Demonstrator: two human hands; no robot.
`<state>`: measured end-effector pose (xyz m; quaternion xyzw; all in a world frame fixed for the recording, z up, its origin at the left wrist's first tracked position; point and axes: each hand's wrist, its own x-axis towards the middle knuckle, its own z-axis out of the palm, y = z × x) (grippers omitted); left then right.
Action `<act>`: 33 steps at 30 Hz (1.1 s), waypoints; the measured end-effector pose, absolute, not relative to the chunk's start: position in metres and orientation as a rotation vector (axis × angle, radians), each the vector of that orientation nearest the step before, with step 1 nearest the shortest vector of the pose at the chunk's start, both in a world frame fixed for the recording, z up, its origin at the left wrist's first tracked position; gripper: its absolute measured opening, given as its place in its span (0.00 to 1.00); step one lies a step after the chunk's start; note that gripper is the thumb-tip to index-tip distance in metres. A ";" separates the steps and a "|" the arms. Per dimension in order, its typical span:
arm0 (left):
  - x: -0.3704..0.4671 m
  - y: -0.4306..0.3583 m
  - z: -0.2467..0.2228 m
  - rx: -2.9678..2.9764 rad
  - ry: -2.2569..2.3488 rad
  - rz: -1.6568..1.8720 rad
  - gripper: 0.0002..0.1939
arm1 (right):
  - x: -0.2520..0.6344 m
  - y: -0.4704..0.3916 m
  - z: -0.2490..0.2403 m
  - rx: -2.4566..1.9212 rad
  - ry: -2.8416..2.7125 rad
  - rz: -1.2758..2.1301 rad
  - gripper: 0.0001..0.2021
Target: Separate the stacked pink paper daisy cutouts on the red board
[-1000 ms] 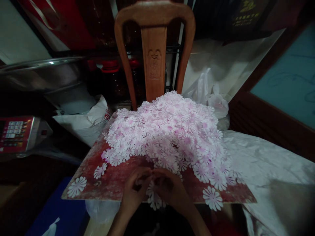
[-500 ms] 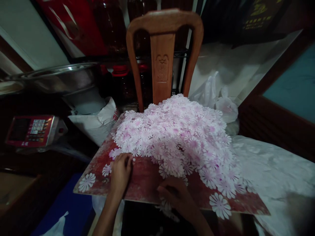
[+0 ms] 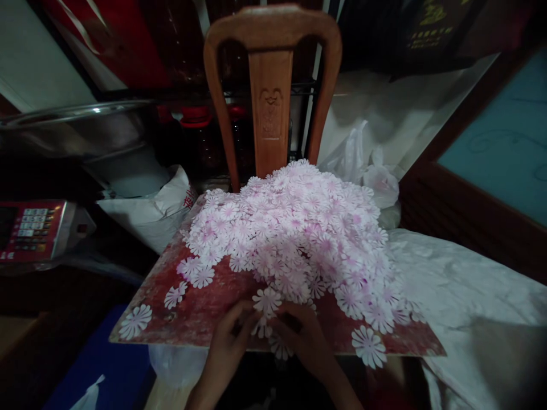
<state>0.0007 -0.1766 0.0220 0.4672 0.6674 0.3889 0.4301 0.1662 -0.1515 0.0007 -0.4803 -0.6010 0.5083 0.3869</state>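
Observation:
A white paper-like flower (image 3: 267, 300) with a pale purple centre is between the fingertips of both hands, near the board's front edge. My left hand (image 3: 233, 333) pinches it from the left. My right hand (image 3: 301, 333) is closed at its right side, its fingertips partly hidden. Just below, a second flower (image 3: 262, 327) shows between the hands, and another flower (image 3: 281, 346) hangs under my right fingers. Whether a thread joins them I cannot tell. Beyond the hands a large heap of like flowers (image 3: 294, 222) covers much of the red board (image 3: 171, 324).
Loose flowers lie at the board's left corner (image 3: 135, 322) and over its front right edge (image 3: 368, 346). Behind stands a wooden chair back (image 3: 271, 102). A red-faced scale (image 3: 32, 230) and a metal basin (image 3: 77, 131) are on the left; white sheeting (image 3: 461, 285) is on the right.
My left hand has moved right and toward me from the heap's left edge, meeting my right hand at a flower. My right hand has shifted slightly. The view has turned a little right.

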 end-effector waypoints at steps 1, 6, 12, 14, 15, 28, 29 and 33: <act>0.000 -0.177 0.021 1.193 1.669 0.968 0.17 | 0.167 -0.153 0.001 -1.210 -1.533 1.283 0.13; -0.001 -0.176 0.020 1.265 1.655 0.925 0.18 | 0.169 -0.153 0.011 -1.137 -1.548 1.352 0.11; 0.004 -0.164 0.026 1.198 1.579 1.003 0.21 | 0.172 -0.151 0.010 -0.974 -1.688 1.315 0.07; 0.004 -0.161 0.028 1.131 1.577 1.008 0.19 | 0.172 -0.151 0.008 -0.872 -1.753 1.235 0.05; 0.004 -0.160 0.028 1.107 1.598 1.012 0.19 | 0.173 -0.152 0.008 -0.818 -1.779 1.209 0.05; -0.005 -0.162 0.019 1.665 1.513 0.852 0.13 | 0.172 -0.148 0.018 -0.896 -1.480 1.383 0.11; -0.004 -0.165 0.021 1.689 1.452 0.845 0.14 | 0.173 -0.148 0.017 -0.922 -1.408 1.370 0.11; -0.002 -0.175 0.020 1.784 1.449 0.857 0.19 | 0.175 -0.148 0.018 -0.986 -1.274 1.382 0.14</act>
